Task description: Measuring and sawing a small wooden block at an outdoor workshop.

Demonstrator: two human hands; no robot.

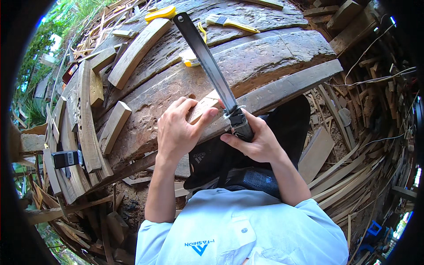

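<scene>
**Big blade held over a small wood block on the slab**

On the heavy curved wood slab [247, 62] that serves as the tabletop, a small pale wood block [204, 107] lies at the near edge. The left hand [179, 128] rests on the slab with its fingers laid over the block, pressing it down, the grip closed flat on the wood rather than wrapped around it. Just right of the block, the right hand [256, 141] is clamped around the dark handle of a long flat blade [207, 59], whose steel rises from beside the block and slants away across the slab toward its far side.

Beyond the blade's tip, at the slab's far edge, lies a paintbrush [229, 22] with a yellow handle, and left of it a yellow-handled tool [160, 13]. Left of the block, several curved wooden pieces [138, 51] lie on and beside the slab. To the right of the slab, the ground is heaped with wood offcuts [353, 168]. Below the slab's near edge, the person's dark trousers [287, 128] and light blue shirt [238, 229] show.
</scene>
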